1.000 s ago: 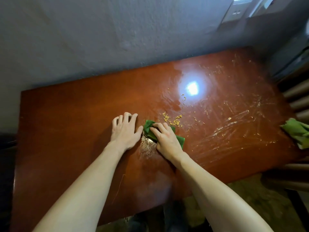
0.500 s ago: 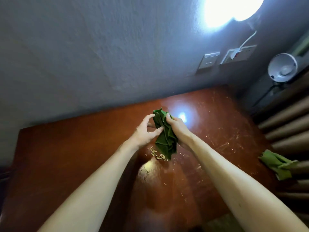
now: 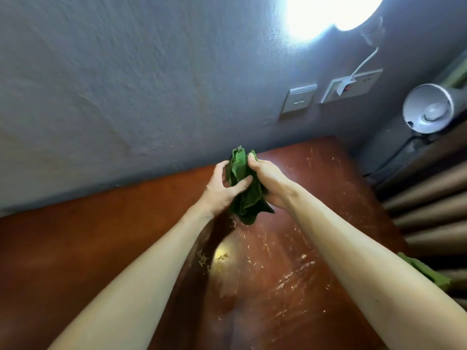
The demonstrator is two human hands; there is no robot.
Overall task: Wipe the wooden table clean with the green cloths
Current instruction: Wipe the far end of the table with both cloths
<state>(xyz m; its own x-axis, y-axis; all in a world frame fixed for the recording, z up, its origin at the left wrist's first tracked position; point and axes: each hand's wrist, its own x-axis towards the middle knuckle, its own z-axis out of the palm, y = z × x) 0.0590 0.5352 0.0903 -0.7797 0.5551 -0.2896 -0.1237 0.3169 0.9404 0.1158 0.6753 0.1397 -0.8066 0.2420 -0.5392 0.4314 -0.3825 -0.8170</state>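
Dark green cloth [image 3: 243, 188] bunched, crumpled, hanging above tabletop [image 3: 75, 248]; left hand [image 3: 222, 188] and right hand [image 3: 269, 183] both grip it. Second green cloth [image 3: 427, 271] at tabletop's right edge.

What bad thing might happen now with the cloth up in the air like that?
The left hand and right hand grip the bunched green cloth above the table. Bits caught in it may drop and spread beyond the crumbs below. The second green cloth lies at the right edge by the right forearm; a swing might knock it off.
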